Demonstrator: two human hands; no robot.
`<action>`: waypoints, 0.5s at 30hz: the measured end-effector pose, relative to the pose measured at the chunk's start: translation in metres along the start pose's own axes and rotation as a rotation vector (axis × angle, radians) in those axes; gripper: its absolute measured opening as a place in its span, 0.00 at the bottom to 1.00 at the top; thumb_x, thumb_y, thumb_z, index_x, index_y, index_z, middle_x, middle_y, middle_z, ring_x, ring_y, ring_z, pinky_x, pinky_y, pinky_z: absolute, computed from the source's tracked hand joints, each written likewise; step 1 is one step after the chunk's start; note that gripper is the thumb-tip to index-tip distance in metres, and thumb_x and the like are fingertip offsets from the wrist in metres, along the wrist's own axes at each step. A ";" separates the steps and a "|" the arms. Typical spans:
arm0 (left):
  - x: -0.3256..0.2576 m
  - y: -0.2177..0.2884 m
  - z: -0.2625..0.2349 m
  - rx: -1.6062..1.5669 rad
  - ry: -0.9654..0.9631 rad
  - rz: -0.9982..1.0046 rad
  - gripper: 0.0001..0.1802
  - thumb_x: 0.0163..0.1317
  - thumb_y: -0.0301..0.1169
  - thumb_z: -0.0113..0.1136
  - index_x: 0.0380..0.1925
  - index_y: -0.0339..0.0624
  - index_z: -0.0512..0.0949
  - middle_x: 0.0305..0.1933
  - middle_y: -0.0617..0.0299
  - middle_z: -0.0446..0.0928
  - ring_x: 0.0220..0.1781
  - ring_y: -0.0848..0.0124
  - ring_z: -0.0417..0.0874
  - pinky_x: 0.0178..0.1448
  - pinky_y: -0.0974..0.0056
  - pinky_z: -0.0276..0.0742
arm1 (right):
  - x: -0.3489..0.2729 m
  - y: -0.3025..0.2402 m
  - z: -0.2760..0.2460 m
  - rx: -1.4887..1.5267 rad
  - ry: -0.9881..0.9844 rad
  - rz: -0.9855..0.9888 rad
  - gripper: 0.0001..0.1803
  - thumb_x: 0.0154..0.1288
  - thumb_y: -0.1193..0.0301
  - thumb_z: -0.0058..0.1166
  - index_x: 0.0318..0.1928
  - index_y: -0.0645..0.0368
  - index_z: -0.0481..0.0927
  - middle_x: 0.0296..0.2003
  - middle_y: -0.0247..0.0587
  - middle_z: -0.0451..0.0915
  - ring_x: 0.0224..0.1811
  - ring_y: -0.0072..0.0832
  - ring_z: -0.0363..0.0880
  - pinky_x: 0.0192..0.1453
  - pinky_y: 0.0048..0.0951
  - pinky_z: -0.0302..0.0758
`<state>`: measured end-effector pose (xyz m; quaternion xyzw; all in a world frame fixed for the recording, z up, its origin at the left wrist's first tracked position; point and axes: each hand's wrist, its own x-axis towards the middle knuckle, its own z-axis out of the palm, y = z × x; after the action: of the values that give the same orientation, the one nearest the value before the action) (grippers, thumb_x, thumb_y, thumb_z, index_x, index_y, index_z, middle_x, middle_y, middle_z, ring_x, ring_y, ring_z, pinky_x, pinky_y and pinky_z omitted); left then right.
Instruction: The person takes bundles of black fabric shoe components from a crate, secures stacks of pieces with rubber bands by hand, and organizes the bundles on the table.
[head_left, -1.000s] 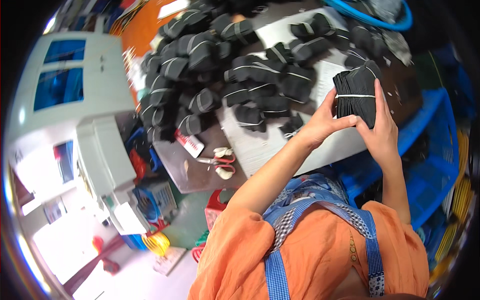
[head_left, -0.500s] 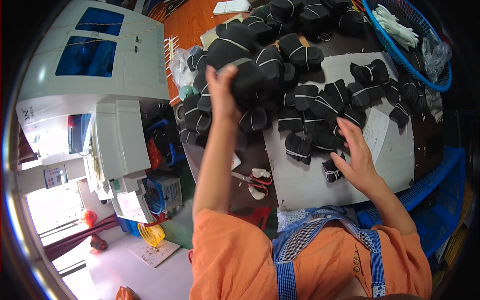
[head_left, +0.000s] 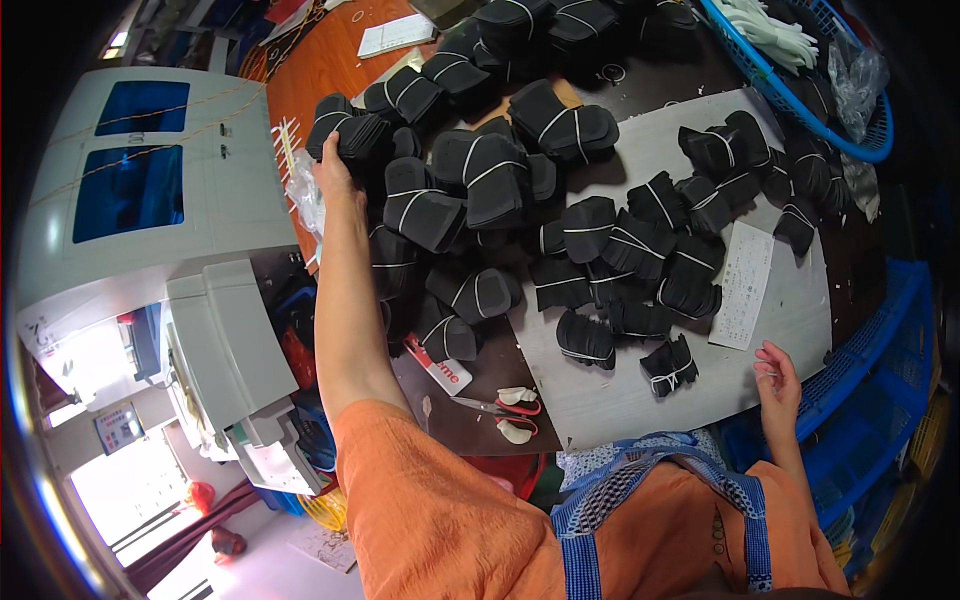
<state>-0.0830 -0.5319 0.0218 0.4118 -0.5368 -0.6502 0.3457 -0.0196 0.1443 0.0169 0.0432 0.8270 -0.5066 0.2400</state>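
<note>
My left hand [head_left: 338, 178] reaches to the far left of the pile and grips the near edge of a banded bundle of black fabric-like pieces [head_left: 362, 138]; part of its fingers is hidden behind the bundle. Near the right front of the table, my right hand [head_left: 778, 380] is held with its fingers apart and slightly curled, nothing in it. Larger black bundles [head_left: 498, 195], tied with pale bands, lie in the middle. Smaller banded bundles [head_left: 640, 243] sit on a grey-white board [head_left: 560, 385]. One small tied bundle [head_left: 668, 366] lies closest to me.
Red-handled scissors [head_left: 505, 408] and a red-and-white card [head_left: 438, 366] lie at the front left. A written paper sheet [head_left: 742, 285] is on the board. A blue basket [head_left: 765, 75] with white gloves stands far right; blue crates [head_left: 880, 350] stand right of the table.
My left hand has moved left from the middle of the pile to the far-left bundle. My right hand has withdrawn from the small bundles toward the right front.
</note>
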 end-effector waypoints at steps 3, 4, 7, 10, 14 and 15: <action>0.015 -0.011 -0.004 0.006 -0.017 -0.068 0.36 0.51 0.36 0.66 0.55 0.22 0.64 0.48 0.42 0.75 0.44 0.54 0.82 0.48 0.53 0.81 | -0.001 0.000 0.003 0.001 -0.013 -0.005 0.22 0.62 0.80 0.48 0.58 0.62 0.72 0.49 0.43 0.77 0.47 0.22 0.74 0.50 0.20 0.69; 0.014 -0.018 -0.005 0.000 -0.016 -0.080 0.36 0.51 0.36 0.66 0.55 0.22 0.64 0.48 0.42 0.75 0.44 0.54 0.82 0.48 0.53 0.81 | -0.001 -0.003 0.006 0.018 -0.025 -0.014 0.22 0.62 0.80 0.48 0.58 0.62 0.72 0.49 0.43 0.77 0.47 0.22 0.74 0.50 0.20 0.69; 0.006 -0.018 0.004 0.064 0.056 -0.092 0.37 0.50 0.36 0.67 0.55 0.22 0.64 0.49 0.42 0.74 0.45 0.54 0.82 0.49 0.53 0.80 | -0.005 -0.011 0.012 0.010 -0.047 0.030 0.21 0.62 0.79 0.48 0.57 0.62 0.72 0.48 0.43 0.78 0.46 0.22 0.75 0.51 0.21 0.69; -0.003 -0.014 0.011 0.108 0.047 -0.098 0.38 0.49 0.36 0.68 0.55 0.22 0.64 0.50 0.43 0.75 0.46 0.55 0.81 0.49 0.54 0.80 | -0.006 -0.011 0.015 -0.005 -0.067 0.028 0.20 0.62 0.79 0.48 0.57 0.62 0.73 0.48 0.43 0.78 0.46 0.23 0.75 0.51 0.21 0.70; 0.005 -0.014 0.002 0.140 0.035 -0.087 0.40 0.49 0.36 0.68 0.56 0.22 0.63 0.51 0.43 0.74 0.47 0.55 0.81 0.51 0.55 0.79 | -0.004 -0.013 0.020 -0.004 -0.084 0.026 0.20 0.62 0.79 0.49 0.56 0.62 0.74 0.47 0.43 0.79 0.46 0.23 0.76 0.50 0.22 0.70; 0.003 -0.014 0.006 0.173 0.063 -0.102 0.40 0.48 0.36 0.69 0.57 0.22 0.63 0.52 0.43 0.74 0.48 0.56 0.81 0.52 0.55 0.79 | -0.004 -0.013 0.021 -0.011 -0.081 0.024 0.20 0.62 0.79 0.49 0.56 0.62 0.74 0.47 0.43 0.79 0.46 0.23 0.76 0.50 0.22 0.70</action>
<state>-0.0895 -0.5295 0.0075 0.4871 -0.5580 -0.6051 0.2919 -0.0129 0.1202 0.0215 0.0311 0.8187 -0.5005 0.2796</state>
